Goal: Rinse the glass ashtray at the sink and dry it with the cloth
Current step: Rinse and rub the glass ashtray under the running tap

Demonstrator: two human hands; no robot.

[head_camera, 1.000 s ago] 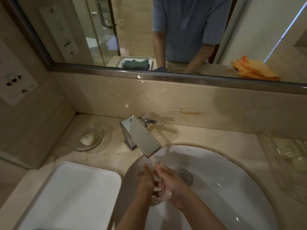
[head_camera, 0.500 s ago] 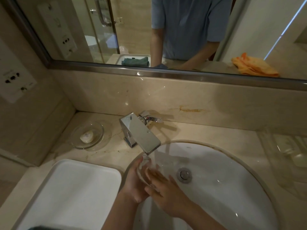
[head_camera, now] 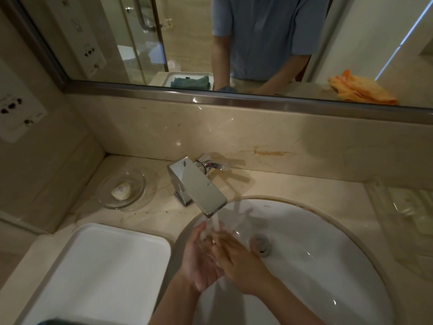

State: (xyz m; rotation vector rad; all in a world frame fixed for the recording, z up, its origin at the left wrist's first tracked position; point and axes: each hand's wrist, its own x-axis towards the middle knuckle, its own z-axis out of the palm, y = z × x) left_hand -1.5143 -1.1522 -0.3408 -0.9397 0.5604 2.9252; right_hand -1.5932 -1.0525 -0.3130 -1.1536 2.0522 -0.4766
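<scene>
The ashtray point(head_camera: 212, 240) sits over the sink point(head_camera: 328, 242) at about 9 o'clock of the drain point(head_camera: 261, 246), directly under the stream from the tap point(head_camera: 199, 186). The left hand point(head_camera: 199, 261) cups it from beneath, fingers curled round its edge; the right hand point(head_camera: 236, 256) lies across it with fingers nearly straight, rubbing. To rinse well, it probably pays to turn the glass slowly so water reaches the hollow and rim, keeping the left grip firm, since wet glass is slippery. The clear glass blurs into the water, so I cannot tell which way it faces or whether it has a long axis.
</scene>
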